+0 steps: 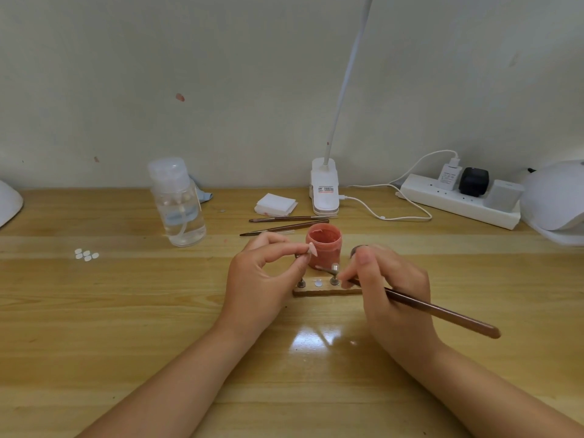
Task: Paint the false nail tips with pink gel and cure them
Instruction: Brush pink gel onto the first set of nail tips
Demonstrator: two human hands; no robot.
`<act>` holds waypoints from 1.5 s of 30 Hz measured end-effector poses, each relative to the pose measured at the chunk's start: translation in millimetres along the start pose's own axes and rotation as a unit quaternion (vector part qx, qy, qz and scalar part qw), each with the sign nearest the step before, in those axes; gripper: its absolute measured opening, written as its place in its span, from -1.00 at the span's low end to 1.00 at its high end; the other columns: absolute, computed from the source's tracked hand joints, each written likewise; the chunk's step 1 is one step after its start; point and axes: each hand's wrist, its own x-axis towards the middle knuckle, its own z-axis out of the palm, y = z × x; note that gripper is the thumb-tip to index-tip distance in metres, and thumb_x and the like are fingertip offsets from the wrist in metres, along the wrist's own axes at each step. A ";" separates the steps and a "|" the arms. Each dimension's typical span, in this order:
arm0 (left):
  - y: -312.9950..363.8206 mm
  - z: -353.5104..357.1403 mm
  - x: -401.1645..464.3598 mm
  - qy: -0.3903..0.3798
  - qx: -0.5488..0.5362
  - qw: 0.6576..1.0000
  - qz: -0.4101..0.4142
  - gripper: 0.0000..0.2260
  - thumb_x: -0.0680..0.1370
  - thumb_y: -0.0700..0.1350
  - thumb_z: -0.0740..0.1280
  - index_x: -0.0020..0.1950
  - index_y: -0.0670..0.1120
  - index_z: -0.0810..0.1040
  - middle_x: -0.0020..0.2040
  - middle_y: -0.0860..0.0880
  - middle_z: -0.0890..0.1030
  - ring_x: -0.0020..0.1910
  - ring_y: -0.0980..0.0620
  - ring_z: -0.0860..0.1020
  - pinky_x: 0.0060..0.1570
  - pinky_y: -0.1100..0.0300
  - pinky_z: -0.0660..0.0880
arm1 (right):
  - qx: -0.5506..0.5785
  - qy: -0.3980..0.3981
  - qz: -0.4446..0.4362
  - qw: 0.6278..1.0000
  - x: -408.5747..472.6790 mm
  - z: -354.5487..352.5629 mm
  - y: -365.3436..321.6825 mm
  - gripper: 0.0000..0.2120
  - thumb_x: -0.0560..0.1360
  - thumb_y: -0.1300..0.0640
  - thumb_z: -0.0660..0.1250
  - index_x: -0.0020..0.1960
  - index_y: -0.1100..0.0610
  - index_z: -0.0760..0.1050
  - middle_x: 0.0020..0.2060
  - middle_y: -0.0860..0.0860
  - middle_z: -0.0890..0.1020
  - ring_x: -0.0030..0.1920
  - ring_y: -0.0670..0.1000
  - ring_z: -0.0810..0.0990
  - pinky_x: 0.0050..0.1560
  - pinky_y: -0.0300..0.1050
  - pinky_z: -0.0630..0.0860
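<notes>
Two bare forearms reach forward over a wooden worktop (94, 311), the nearest things in view. Far to the right of the right hand sits a white curing lamp (556, 200); well to the left of the left hand stands a clear pump bottle (178, 203). Just beyond both hands is an open jar of pink gel (324, 243). The right hand (388, 279) is curled around a brown brush (442, 312), whose bristle end reaches toward the small wooden stand (325, 291) lying between the hands. The left hand (268, 273) pinches a small metal peg carrying a pink-coated nail tip (313, 249), lifted in front of the jar. A few unpainted nail tips (86, 255) lie well left of the left hand. Painting seems under way, one tip at a time. Next, the held tip probably needs setting back on the stand, then curing under the lamp, with care not to smear the wet gel.
</notes>
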 end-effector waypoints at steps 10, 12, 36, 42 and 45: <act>-0.1 0.3 0.2 -0.004 0.003 1.000 -0.002 -0.74 0.38 -0.24 0.45 -0.20 0.16 0.60 -0.20 0.11 0.56 -0.15 0.26 0.52 -0.11 0.51 0.38 | -0.017 -0.006 -0.006 1.000 0.6 2.6 2.3 -0.66 0.52 0.16 0.13 -0.34 0.20 0.54 -0.36 -0.25 0.48 -0.33 -0.21 0.48 -0.26 -0.27 0.43; 0.0 0.0 0.4 -0.002 -0.007 1.000 -0.008 -0.75 0.38 -0.24 0.45 -0.21 0.15 0.61 -0.20 0.11 0.57 -0.15 0.28 0.52 -0.11 0.51 0.37 | 0.006 -0.003 0.000 1.000 -2.0 -0.7 2.9 -0.62 0.53 0.15 0.11 -0.39 0.20 0.52 -0.39 -0.27 0.45 -0.38 -0.18 0.48 -0.30 -0.23 0.43; -1.5 -0.1 1.5 -0.019 -0.016 1.000 0.001 -0.82 0.38 -0.25 0.44 -0.20 0.05 0.62 -0.16 0.09 0.60 -0.12 0.30 0.54 -0.07 0.52 0.37 | 0.005 0.016 0.027 0.999 -4.2 4.3 -2.0 -0.67 0.52 0.13 0.07 -0.36 0.06 0.45 -0.47 -0.09 0.50 -0.33 -0.15 0.49 -0.25 -0.03 0.44; -2.8 0.0 2.2 -0.026 -0.017 0.999 0.014 -0.86 0.38 -0.26 0.44 -0.16 -0.02 0.64 -0.16 0.08 0.62 -0.11 0.27 0.56 -0.06 0.51 0.38 | -0.003 0.012 0.054 0.998 -1.0 7.8 -3.2 -0.68 0.54 0.07 0.07 -0.27 0.09 0.51 -0.35 -0.17 0.54 -0.27 -0.11 0.55 -0.22 -0.02 0.50; -2.6 -0.2 2.8 -0.027 -0.019 0.999 0.021 -0.82 0.38 -0.26 0.44 -0.18 0.03 0.63 -0.17 0.13 0.63 -0.11 0.26 0.57 -0.05 0.49 0.39 | -0.015 0.004 0.052 0.999 0.5 10.0 -3.4 -0.65 0.53 0.06 0.07 -0.28 0.15 0.53 -0.34 -0.16 0.53 -0.27 -0.12 0.53 -0.23 -0.11 0.46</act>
